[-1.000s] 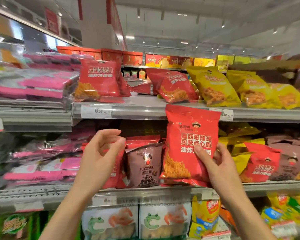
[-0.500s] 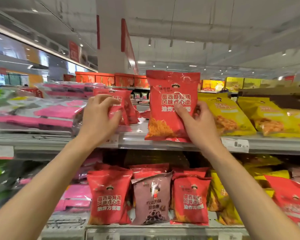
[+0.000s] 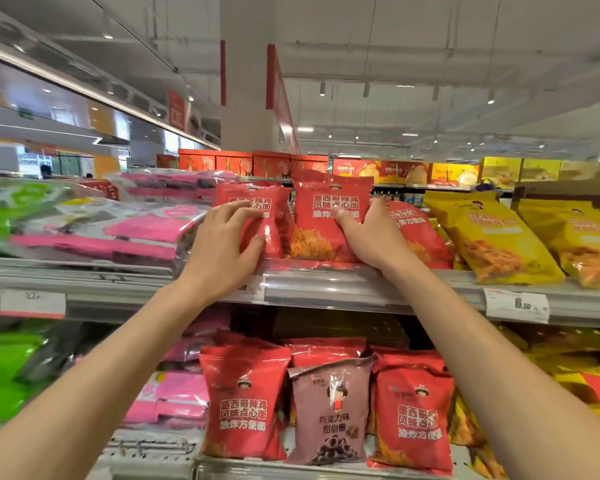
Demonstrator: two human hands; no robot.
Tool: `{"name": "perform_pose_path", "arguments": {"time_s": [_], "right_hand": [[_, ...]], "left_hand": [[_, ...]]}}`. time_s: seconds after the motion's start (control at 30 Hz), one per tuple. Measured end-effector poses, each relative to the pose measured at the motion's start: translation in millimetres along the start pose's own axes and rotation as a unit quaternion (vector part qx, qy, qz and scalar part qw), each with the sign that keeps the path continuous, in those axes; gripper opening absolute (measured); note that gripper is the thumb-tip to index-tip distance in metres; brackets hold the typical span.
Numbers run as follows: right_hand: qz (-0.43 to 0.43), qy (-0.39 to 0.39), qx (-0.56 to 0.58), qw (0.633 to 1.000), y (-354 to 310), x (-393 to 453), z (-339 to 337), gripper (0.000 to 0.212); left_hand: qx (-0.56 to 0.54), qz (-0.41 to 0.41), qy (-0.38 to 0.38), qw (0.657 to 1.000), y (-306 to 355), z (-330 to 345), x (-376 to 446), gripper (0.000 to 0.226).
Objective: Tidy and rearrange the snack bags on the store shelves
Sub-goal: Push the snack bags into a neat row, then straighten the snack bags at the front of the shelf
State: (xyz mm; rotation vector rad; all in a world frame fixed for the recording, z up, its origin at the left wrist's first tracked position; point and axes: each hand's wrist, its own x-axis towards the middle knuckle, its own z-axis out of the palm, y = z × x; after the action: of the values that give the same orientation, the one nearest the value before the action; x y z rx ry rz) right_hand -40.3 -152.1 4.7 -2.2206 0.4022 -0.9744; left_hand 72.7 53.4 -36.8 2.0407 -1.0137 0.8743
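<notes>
Red snack bag (image 3: pixel 321 220) stands upright near the front edge of the upper shelf (image 3: pixel 361 289), glossy, with white Chinese lettering and a picture of orange fried noodles low on its front. The right hand (image 3: pixel 371 237) grips its right side, thumb across the front and fingers curled behind. Just left, a second red bag (image 3: pixel 257 209) of the same print is held by the left hand (image 3: pixel 222 251), fingers spread over its front and thumb pinching its lower edge.
</notes>
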Motion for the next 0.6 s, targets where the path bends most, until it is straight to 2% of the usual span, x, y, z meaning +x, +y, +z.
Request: {"name": "perform_pose_path", "arguments": {"time_s": [0.13,0.27,0.4,0.6], "right_hand": [[-0.011,-0.036,-0.145,0.989,5,2,-7,0.062],[-0.059,0.032,-0.206,0.976,15,-2,-20,0.062],[-0.083,0.082,-0.236,0.965,33,-8,-42,0.069],[-0.102,-0.017,-0.297,0.949,33,-8,-42,0.070]], "left_hand": [[-0.003,-0.005,0.017,1.000,4,2,1,0.054],[0.026,0.027,0.028,0.999,13,6,3,0.059],[0.051,0.096,-0.017,0.994,31,17,16,0.065],[0.045,0.148,-0.057,0.986,44,37,30,0.076]]}}
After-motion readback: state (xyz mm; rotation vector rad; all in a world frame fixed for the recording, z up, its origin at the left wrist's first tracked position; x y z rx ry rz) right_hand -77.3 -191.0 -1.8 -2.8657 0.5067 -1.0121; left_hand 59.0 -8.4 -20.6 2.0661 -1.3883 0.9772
